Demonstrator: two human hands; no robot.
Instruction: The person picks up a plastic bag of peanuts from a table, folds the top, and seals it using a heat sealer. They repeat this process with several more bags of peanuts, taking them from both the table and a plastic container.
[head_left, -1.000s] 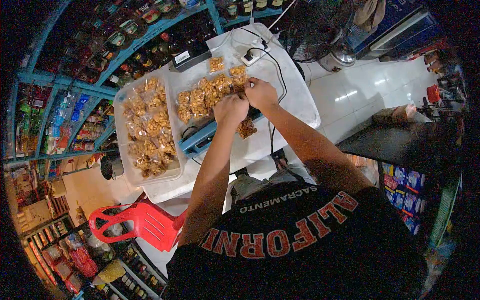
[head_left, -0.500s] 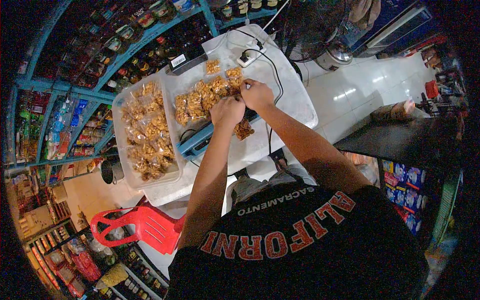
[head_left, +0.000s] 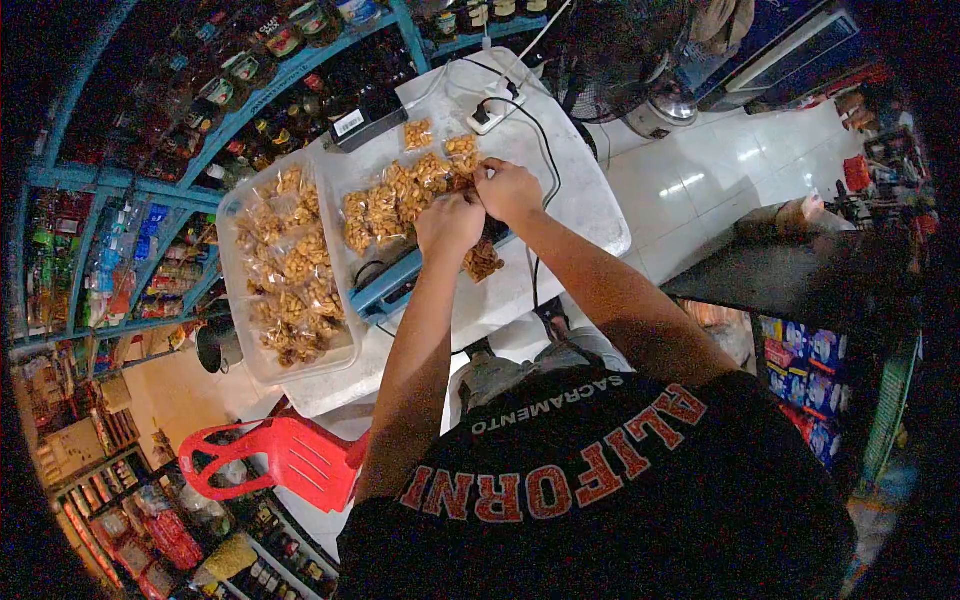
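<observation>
Over a blue bar-shaped device that looks like a bag sealer (head_left: 385,290), both my hands meet with their fingers closed. My left hand (head_left: 450,222) is bent at the wrist, knuckles up, and hides part of the device. Touching or almost touching it is my right hand (head_left: 508,190), its fingers pinched together. What the fingers hold is hidden. A small clear bag of darker brown snack (head_left: 483,262) lies on the near side of the device, just below my hands. Beyond it, several filled clear snack bags (head_left: 395,200) lie in rows on the white table (head_left: 590,195).
A translucent plastic tub (head_left: 350,345) full of bagged snacks stands at the table's left. A black box (head_left: 365,128) and a power strip (head_left: 488,120) with cables are at the back. A red plastic chair (head_left: 300,460) stands at lower left; blue shelves (head_left: 120,182) hold goods.
The whole view has shifted slightly to the left. My hands stay together over the blue device, with little visible change in their grip.
</observation>
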